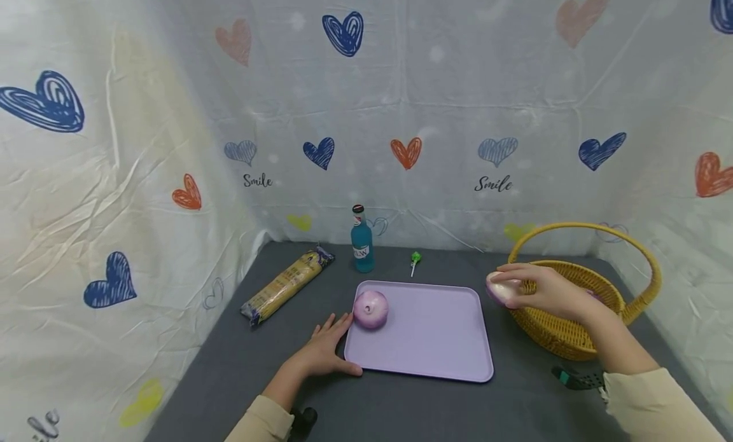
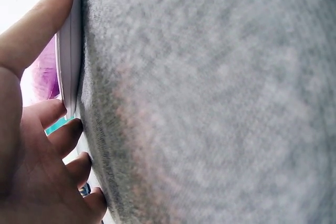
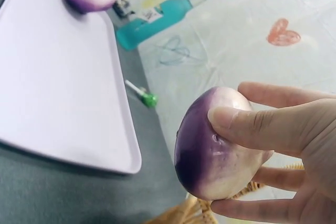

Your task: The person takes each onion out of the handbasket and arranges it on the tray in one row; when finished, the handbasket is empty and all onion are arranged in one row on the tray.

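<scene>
In the head view, my right hand (image 1: 541, 290) holds a purple-and-white onion (image 1: 502, 289) over the left rim of a yellow wicker basket (image 1: 561, 345). The right wrist view shows the thumb pressed on the glossy side of this onion (image 3: 210, 150), with fingers around the back. A lilac tray (image 1: 435, 334) lies on the table, and a second onion (image 1: 371, 310) sits at its upper left. My left hand (image 1: 322, 352) is spread at the tray's left corner. Its thumb lies along the rim in the left wrist view, and its fingertips (image 2: 55, 109) reach the tray's edge.
Behind the tray stand a blue bottle (image 1: 362, 241) and a small green lollipop (image 1: 415, 261). A yellow packet with dark ends (image 1: 286, 286) lies at the left. The basket's tall handle (image 1: 644, 264) arches over it, and something purple shows inside. A heart-print sheet (image 1: 401, 79) hangs behind the dark table.
</scene>
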Available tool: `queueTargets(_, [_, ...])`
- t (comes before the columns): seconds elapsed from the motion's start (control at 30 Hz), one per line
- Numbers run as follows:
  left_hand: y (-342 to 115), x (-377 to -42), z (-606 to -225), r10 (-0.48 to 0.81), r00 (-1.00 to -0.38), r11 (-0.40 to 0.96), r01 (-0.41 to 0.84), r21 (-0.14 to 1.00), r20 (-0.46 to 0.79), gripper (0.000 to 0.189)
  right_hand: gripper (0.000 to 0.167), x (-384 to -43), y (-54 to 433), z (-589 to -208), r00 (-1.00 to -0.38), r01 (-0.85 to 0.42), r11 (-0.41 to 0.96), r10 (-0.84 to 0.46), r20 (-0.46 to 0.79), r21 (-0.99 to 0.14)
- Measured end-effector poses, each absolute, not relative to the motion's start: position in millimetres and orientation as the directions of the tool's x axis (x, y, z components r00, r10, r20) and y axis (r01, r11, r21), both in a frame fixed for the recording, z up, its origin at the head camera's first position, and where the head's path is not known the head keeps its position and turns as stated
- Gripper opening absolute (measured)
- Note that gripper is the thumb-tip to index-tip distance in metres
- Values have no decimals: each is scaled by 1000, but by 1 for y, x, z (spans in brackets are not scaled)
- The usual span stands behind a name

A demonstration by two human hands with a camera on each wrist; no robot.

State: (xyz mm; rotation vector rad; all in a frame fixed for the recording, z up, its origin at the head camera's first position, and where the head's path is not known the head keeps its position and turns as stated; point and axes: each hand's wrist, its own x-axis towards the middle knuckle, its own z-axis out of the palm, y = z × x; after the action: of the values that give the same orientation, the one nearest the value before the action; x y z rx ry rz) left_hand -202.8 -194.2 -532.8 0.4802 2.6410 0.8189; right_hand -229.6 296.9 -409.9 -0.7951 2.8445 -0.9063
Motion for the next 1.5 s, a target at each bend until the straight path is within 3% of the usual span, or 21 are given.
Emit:
queueTargets(0.87, [-191,-205,-529,410,-885,781,216,586,-220,118,45,-247,250,-428,-812,-513,575,-565,144,-637])
queueTargets(1.5, [-192,-200,-527,408,-887,777,213,593,-217,117,47,-258,204,-440,-757,-571,516,-632,166,-638])
